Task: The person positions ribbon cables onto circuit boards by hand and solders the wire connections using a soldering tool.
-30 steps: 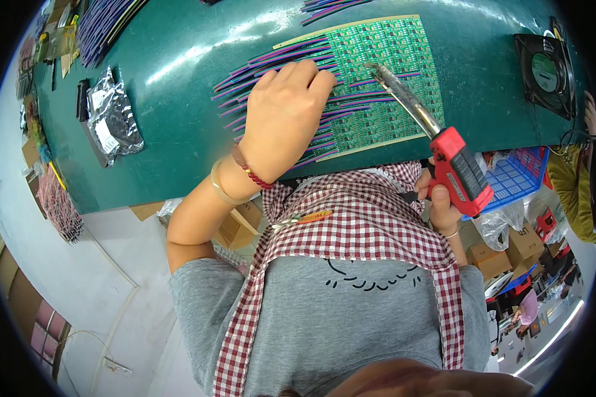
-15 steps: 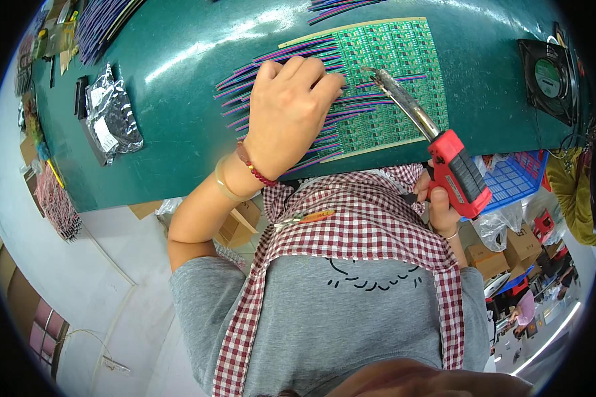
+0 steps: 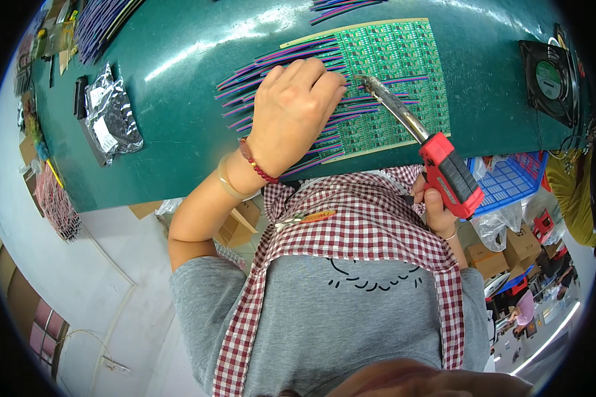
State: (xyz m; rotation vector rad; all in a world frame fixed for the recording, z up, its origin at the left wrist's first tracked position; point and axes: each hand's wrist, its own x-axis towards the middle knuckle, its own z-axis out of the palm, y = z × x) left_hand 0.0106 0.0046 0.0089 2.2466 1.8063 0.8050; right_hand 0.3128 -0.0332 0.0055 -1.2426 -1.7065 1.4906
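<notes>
My left hand [image 3: 295, 109] is over a green panel of small circuit boards [image 3: 404, 49], its fingers closed in a pinch on a wire; the fingertips are partly hidden. Thin bundled wires [image 3: 255, 69], pink, blue and black, fan out leftward from the panel, several passing under this hand. Another wire [image 3: 407, 80] stretches right across the boards, in line with the pinch. My right hand [image 3: 437, 208] is wrapped around the red and black grip of a soldering gun [image 3: 453, 173]. The gun's metal tip points up and left, just right of my left fingertips, over the boards.
A black fan [image 3: 548, 83] stands at the table's right end, above a blue plastic basket [image 3: 510, 182]. On the left lies a silvery bag [image 3: 112, 119]. More wires [image 3: 102, 26] are piled at the far left, others [image 3: 344, 10] at the far edge.
The soldering gun has shifted left and its tip slightly down, nearer my left fingertips. My left hand has moved very slightly right, keeping its pinch.
</notes>
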